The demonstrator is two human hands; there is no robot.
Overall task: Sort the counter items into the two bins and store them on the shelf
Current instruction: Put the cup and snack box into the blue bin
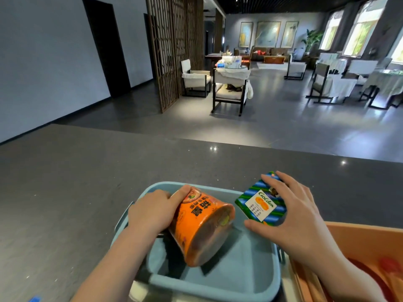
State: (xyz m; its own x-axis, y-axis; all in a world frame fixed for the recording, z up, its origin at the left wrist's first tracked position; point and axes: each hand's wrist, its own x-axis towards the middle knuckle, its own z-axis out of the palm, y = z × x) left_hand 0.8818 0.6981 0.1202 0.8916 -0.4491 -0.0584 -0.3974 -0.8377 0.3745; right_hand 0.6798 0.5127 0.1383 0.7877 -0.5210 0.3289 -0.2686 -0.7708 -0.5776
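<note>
chairs (230,88), lattice screen (174,49), paintings (267,34)

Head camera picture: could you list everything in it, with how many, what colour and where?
noodle cup: one, orange, tilted on its side over the blue bin
box: one, green and blue striped, over the blue bin's far right corner
blue bin: one, light blue, on the counter, near centre
orange bin: one, orange, right of the blue bin
counter: one, dark grey
chairs: several, dark frames, white cushions, in the room beyond
left hand: one, grips the noodle cup
right hand: one, holds the box
</note>
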